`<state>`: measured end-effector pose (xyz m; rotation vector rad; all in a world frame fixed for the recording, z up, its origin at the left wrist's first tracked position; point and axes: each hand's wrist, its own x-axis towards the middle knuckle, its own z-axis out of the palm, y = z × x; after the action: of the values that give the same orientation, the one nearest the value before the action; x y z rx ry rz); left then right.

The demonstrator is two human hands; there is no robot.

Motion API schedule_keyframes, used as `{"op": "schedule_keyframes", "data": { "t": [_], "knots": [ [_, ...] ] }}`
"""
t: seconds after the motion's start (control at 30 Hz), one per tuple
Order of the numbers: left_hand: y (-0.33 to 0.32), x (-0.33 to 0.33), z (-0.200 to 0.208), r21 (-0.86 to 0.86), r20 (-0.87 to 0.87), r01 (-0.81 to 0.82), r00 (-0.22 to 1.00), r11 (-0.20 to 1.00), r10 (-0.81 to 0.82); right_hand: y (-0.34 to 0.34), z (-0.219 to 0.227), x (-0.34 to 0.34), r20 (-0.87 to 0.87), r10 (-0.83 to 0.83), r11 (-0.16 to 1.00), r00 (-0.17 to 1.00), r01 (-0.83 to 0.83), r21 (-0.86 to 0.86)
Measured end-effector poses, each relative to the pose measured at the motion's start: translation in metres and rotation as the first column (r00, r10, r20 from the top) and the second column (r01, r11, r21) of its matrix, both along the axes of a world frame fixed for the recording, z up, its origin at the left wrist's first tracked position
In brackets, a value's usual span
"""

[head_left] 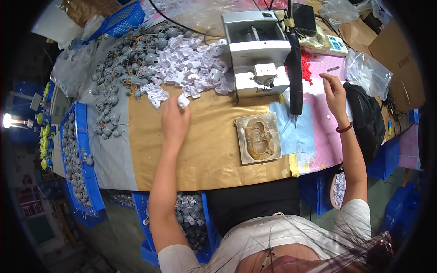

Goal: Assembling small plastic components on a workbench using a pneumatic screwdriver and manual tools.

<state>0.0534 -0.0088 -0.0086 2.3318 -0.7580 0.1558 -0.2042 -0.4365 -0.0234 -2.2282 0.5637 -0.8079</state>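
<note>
Between the thumb and fingers of my left hand (175, 120) is a small white plastic shell (183, 101), raised at the near edge of a heap of similar white shells (193, 66). My right hand (335, 96) is over the pink mat (325, 129), to the right of a scatter of small red pieces (306, 67). Its fingers are loosely bent and appear apart, with nothing visible in them. In front of me lies a square metal mould block (258, 138) with a rounded, brownish hollow. A black pen-shaped power tool (296, 77) hangs tip down over a blue cloth (291, 125).
A white-grey bench machine (257, 54) stands at the back middle. Grey round parts with wires (109, 91) spread over the left side. Blue bins (84, 159) of grey parts flank the table. A black bag (364, 118), clear plastic bag (368, 75) and cardboard box (400, 63) are at right.
</note>
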Motion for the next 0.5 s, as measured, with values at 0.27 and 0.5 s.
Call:
{"op": "schedule_keyframes", "data": {
  "t": [0.27,0.5],
  "knots": [
    [-0.047,-0.14,0.008,-0.45,-0.346,0.328,0.794,0.831,-0.501,0.099,0.046,0.02,0.133,0.411,0.692,0.902,-0.403,0.599],
    [-0.055,-0.16,-0.008,-0.11,-0.115,0.377,0.914,0.92,-0.389,0.145,0.053,0.02,0.071,0.638,0.748,0.767,-0.639,0.183]
  ]
}}
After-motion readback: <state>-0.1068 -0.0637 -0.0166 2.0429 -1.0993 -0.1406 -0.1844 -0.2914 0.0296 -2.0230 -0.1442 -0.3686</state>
